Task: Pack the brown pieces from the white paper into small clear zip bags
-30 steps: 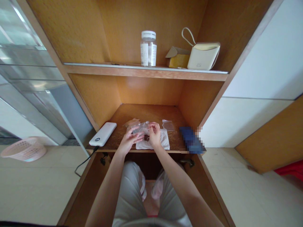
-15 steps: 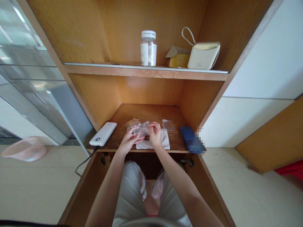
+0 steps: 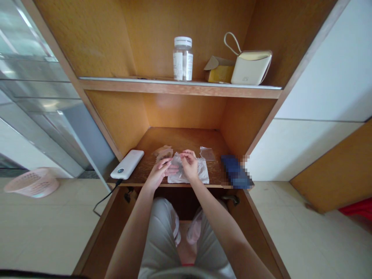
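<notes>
Between my hands hangs a small clear plastic bag [image 3: 178, 160], its upper edge pinched in the fingertips of my right hand [image 3: 190, 166]. My left hand [image 3: 159, 172] is at the bag's left side, thumb and forefinger together; what they pinch is too small to make out. Its other fingers stretch toward the bag. Beneath both hands a larger whitish plastic bag [image 3: 203, 173] lies flat on the cabinet shelf. Beyond my left hand rests a crumpled, see-through wrapper [image 3: 163, 151]. A small clear zip bag [image 3: 207, 154] lies behind my right hand.
A white power bank [image 3: 128, 164] with a black cable lies left, a blurred dark blue object [image 3: 236, 170] right. On the upper shelf stand a clear jar [image 3: 183, 60], a yellow box [image 3: 220, 70] and a cream power bank [image 3: 252, 68]. Cabinet doors flank my legs; a pink basket [image 3: 32, 183] stands on the floor.
The clear bag has swung from lying across my left fingers to hanging nearer my right hand. My left fingers have drawn slightly away from it. The things on the shelves stay put.
</notes>
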Available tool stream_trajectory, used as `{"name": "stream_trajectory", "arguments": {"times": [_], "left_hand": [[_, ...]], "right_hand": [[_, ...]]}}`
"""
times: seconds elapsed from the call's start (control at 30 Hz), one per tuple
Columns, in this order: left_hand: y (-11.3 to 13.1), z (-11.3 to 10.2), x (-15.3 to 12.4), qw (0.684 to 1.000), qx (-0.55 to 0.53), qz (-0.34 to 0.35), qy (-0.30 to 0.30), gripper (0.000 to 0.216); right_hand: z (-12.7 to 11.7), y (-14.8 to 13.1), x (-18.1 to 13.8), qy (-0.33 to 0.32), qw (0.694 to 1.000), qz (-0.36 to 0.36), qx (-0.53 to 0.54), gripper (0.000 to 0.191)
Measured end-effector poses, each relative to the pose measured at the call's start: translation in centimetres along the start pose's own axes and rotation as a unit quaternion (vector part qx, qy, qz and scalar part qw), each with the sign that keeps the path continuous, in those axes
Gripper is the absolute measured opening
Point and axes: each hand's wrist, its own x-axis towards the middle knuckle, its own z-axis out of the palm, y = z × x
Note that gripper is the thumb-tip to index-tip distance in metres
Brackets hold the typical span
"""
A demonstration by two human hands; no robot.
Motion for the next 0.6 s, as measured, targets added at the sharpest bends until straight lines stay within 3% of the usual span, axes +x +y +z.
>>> {"name": "stream_trajectory", "arguments": {"times": [0.17,0.3,0.4,0.6], "left_hand": [[-0.59,-0.11,0.32,1.0,0.02,0.004,-0.003,0.036],[-0.6,-0.2,0.2,0.999,0.046,-0.002,-0.012,0.038],[-0.54,-0.32,0.1,0.998,0.057,0.001,-0.016,0.04],[-0.36,-0.22,0.01,0.998,0.058,-0.004,0.005,0.037]], "right_hand": [[0.25,-0.95,-0.47,-0.102,0.993,-0.048,-0.019,0.013],[0.35,-1.12,-0.76,-0.131,0.989,-0.058,-0.025,0.014],[0.26,-1.15,-0.74,-0.123,0.99,-0.061,-0.031,0.015],[-0.18,-1.0,-0.48,-0.028,0.999,-0.019,-0.021,0.011]]}}
